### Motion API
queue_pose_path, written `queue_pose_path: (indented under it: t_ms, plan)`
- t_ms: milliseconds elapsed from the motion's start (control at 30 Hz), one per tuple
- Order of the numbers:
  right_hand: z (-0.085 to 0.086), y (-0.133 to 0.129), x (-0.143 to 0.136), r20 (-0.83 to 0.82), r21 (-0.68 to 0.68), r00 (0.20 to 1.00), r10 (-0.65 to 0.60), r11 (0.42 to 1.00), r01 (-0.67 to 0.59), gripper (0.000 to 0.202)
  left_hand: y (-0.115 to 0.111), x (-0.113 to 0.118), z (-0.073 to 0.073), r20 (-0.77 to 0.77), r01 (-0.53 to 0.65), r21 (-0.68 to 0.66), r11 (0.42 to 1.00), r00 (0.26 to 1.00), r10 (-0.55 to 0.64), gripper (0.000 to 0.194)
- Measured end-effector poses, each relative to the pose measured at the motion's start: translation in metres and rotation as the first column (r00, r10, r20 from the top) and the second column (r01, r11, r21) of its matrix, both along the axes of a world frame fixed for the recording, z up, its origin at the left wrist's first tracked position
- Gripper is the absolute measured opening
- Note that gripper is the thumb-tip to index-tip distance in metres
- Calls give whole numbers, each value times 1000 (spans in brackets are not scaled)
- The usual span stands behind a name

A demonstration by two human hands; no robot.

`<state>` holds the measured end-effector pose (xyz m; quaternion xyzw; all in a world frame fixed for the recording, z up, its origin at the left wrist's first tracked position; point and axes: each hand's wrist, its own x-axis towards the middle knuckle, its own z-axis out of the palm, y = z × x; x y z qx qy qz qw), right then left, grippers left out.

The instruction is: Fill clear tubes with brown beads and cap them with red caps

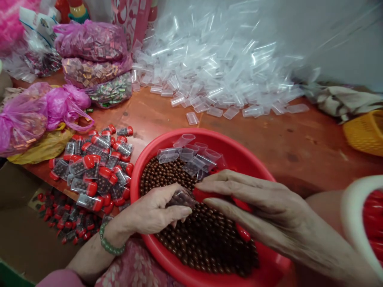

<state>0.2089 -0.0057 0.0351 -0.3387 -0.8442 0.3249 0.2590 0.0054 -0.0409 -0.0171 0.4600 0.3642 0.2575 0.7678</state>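
Note:
My left hand (158,211) is closed around a small clear plastic tube (181,198) that looks filled with dark brown balls. At the tube's end, the fingers of my right hand (239,195) press on a red cap (201,194); how far the cap sits on the tube is hidden. Both hands are over a red basin (140,167) holding many glossy brown balls (206,243). Clear empty tubes (196,163) lie on the balls at the basin's far side. Under my right hand, a few loose red caps (243,233) show.
Filled, red-capped tubes (98,159) are heaped left of the basin, with more in a cardboard box (18,223) below. A large pile of clear tubes (215,79) covers the table's back. Pink bags (92,40) stand back left; a white-rimmed container of red caps (350,211) is at right.

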Motion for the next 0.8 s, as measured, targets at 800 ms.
queue_pose_path:
  t_ms: [800]
  plan:
    - [-21,-13,-30,-304,-457,742,-597,775,437,15,6,-5,-8,480,-39,-337,941,853,207,46]
